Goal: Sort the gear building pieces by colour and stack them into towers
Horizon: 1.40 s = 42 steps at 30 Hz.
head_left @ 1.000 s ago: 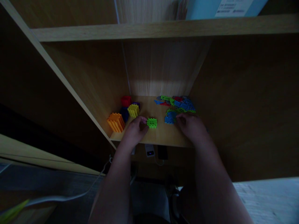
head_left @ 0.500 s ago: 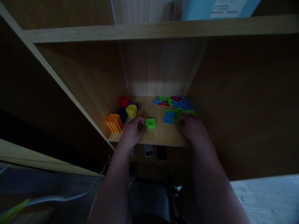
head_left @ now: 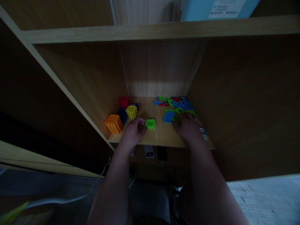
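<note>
My left hand (head_left: 134,129) is at the middle of a wooden shelf, its thumb and fingers closed at the left edge of a green interlocking plastic block (head_left: 150,124). To the right, my right hand (head_left: 188,128) reaches over flat interlocking tiles, thumb apart from the fingers and fingertips partly hidden. Blue tiles (head_left: 168,117) lie just left of that hand, with green tiles (head_left: 179,110) behind them. Built-up pieces stand at the left: an orange column (head_left: 114,124), a yellow column (head_left: 132,112), a red piece (head_left: 124,102) and a dark blue one (head_left: 122,115).
More mixed blue, green and red tiles (head_left: 182,103) lie at the back right. Wooden side walls and an upper shelf edge (head_left: 150,32) surround the compartment. A light blue box (head_left: 197,11) sits above. Below are a power bank (head_left: 149,151) and a dark device (head_left: 162,153).
My right hand has shifted slightly left, its thumb moving away from its fingers, and a dark-and-white item now shows right of its wrist. My left hand and the green block have stayed put.
</note>
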Available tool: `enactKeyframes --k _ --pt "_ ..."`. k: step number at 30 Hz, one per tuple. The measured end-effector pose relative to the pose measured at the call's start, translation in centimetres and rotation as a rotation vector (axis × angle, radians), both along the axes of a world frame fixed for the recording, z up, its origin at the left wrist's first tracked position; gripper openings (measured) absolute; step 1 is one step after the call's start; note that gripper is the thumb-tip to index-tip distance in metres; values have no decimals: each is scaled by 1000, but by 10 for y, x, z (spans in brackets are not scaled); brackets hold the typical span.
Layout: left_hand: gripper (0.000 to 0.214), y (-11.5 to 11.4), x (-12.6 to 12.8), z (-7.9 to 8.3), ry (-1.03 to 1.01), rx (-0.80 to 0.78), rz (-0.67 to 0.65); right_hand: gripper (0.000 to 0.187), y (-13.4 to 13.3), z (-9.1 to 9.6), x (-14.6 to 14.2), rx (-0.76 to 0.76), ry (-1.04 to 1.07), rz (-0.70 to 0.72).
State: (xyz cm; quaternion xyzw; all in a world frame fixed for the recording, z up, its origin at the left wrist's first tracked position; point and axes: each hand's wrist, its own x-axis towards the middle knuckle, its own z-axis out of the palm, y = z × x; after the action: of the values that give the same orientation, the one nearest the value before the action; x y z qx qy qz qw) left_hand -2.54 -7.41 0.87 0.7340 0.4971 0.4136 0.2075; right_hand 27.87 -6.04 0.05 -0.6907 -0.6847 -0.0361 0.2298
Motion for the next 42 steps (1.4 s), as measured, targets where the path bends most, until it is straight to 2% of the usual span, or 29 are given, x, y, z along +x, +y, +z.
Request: enactKeyframes --k 4,10,18,23,32,35,38,42 --pt "20 0 0 0 -6 -7 0 60 0 3 -3 -45 8 -114" --pt "20 -1 1 0 -4 -11 8 56 0 3 -4 -40 -5 -102" --pt "20 -1 1 2 -8 -25 12 47 7 -4 -2 133 38 -74" --pt "18 -2 1 4 -5 -16 10 49 9 3 -2 189 134 -66" --pt "17 -1 0 2 -6 1 0 33 3 14 -4 276 332 -15" --pt "16 -1 1 2 -8 2 3 32 4 15 -2 331 435 5" --pt "17 -4 1 4 -39 24 -4 37 6 16 -4 312 662 79" --pt "50 -9 1 7 -109 75 -48 42 3 22 -21 124 1026 276"
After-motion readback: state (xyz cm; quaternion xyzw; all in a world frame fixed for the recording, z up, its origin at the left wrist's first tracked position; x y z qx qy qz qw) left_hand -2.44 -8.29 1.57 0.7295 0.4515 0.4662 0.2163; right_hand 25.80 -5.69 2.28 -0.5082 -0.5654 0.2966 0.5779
